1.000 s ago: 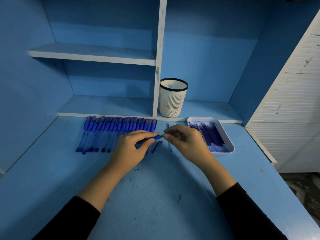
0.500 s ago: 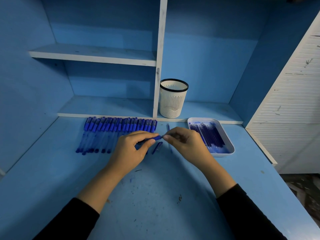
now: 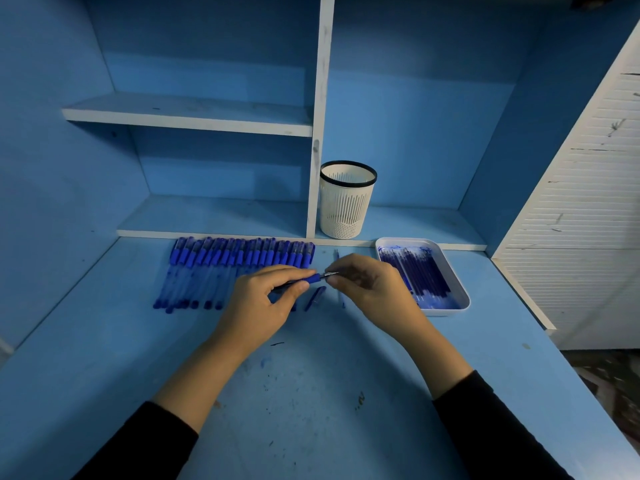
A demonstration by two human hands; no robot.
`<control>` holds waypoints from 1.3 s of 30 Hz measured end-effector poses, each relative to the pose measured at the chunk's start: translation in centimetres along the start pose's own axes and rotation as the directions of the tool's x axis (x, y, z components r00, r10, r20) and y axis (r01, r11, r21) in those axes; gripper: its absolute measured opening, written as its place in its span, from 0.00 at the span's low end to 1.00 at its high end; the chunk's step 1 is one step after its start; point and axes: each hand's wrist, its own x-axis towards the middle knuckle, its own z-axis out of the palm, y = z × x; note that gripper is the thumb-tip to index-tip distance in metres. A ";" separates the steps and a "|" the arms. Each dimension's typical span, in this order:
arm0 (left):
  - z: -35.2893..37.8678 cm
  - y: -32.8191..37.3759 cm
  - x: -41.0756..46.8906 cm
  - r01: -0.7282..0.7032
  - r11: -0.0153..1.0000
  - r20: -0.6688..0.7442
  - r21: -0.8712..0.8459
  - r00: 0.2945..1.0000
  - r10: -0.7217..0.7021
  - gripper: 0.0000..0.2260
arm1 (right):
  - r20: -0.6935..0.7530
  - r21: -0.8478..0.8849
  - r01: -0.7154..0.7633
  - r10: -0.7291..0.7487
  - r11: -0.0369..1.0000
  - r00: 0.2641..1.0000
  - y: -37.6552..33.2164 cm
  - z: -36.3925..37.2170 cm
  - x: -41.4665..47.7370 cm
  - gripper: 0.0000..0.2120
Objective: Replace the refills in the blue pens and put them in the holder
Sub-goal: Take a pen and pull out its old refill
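You are wearing black sleeves [image 3: 502,431]. The pen [image 3: 313,278] you are holding is showing a deep blue grip, and the row of pens [image 3: 239,268] is showing blue caps over clear barrels. The holder [image 3: 347,206] is showing white slotted walls under a black rim. The white tray [image 3: 462,301] is carrying dark blue refills [image 3: 420,275]. Dark specks are dotting the light blue desk [image 3: 311,427].

blue desk [image 3: 311,410]; white-edged shelf [image 3: 187,112]; slatted white panel [image 3: 588,220]
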 end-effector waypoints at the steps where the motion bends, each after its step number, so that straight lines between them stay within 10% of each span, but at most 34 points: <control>1: 0.0 0.0 0.0 0.000 1.000 0.001 0.002 1.000 0.000 0.10 | -0.004 -0.006 -0.009 0.009 1.000 1.000 0.0 0.0 0.0 0.05; 31: -0.1 0.6 0.0 -0.101 0.993 -0.038 0.068 0.994 0.104 0.09 | -0.069 0.034 0.011 -0.009 0.999 0.998 -0.4 0.4 -0.1 0.06; 39: -0.6 0.0 0.1 0.055 0.998 -0.069 0.015 0.996 -0.054 0.09 | 0.105 -0.377 0.097 -0.061 0.921 0.993 1.5 0.0 0.4 0.12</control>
